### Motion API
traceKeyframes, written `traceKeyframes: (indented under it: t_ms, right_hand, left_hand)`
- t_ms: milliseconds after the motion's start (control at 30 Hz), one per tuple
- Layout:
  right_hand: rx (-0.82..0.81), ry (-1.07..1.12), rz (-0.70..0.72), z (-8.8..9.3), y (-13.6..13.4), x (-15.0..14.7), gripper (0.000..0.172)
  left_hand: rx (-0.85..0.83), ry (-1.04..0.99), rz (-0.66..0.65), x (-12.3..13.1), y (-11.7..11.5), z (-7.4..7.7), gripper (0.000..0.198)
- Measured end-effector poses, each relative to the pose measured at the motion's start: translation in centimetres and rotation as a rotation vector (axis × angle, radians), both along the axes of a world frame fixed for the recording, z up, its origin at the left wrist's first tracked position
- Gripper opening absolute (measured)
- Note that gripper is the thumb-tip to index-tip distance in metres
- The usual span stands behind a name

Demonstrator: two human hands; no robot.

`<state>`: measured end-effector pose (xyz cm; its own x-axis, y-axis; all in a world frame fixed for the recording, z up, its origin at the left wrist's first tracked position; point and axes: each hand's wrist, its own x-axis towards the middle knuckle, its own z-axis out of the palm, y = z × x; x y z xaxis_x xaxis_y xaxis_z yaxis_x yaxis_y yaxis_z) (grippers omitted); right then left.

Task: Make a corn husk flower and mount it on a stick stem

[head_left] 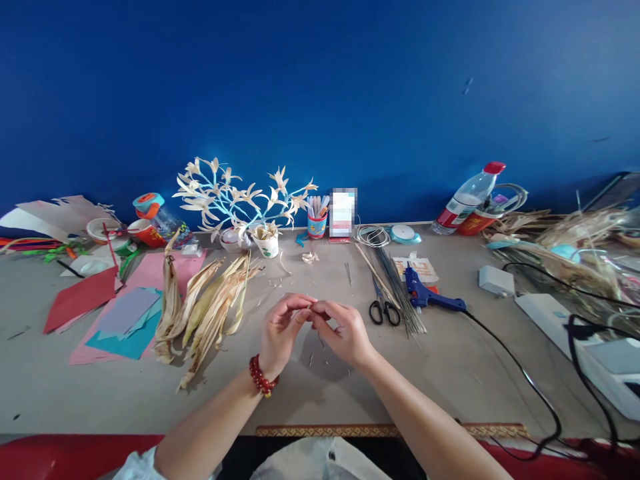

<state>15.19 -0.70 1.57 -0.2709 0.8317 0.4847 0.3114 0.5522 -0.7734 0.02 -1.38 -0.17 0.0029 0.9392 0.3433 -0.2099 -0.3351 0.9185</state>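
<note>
Left hand: the left hand [284, 330], a red-beaded bracelet [263, 377] at its wrist, draws thumb and fingertips into a pinch above the counter [320, 407].
Right hand: the right hand [346, 331] mirrors it, fingertips meeting the left's; whatever lies between them is too hidden to tell.
Corn husks: dry, pale husks [213, 307] lie left of the left hand, apart from it; likely light, papery and apt to split, best lifted by the thicker, gathered part rather than the frayed tips.
Wires: a bundle of thin grey wires [399, 287] rests beyond the right hand; probably light and springy, steadiest when held near the middle.
Scissors: beside the wires, scissors [385, 311] turn their black loops toward the person, the natural place to hold.
Glue gun: the blue glue gun [434, 297] lies farther right; its handle looks the safe grip, the nozzle possibly hot.
</note>
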Motion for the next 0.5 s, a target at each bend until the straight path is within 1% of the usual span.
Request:
traceKeyframes:
  t_ms: [133,267,500]
  right_hand:
    - [0.002,0.011,0.003,0.19,-0.05,0.05,0.013]
    - [-0.006,0.018,0.019,0.01,-0.02,0.07,0.012]
    - [-0.038,-0.018,0.007,-0.47,-0.12,-0.15,0.014]
  left_hand:
    - [0.049,0.023,0.015,-0.13,0.01,0.11,0.007]
    - [0.075,0.053,0.038,-0.24,-0.02,0.43,0.007]
    - [0.027,0.026,0.016,-0.12,-0.11,0.50,0.004]
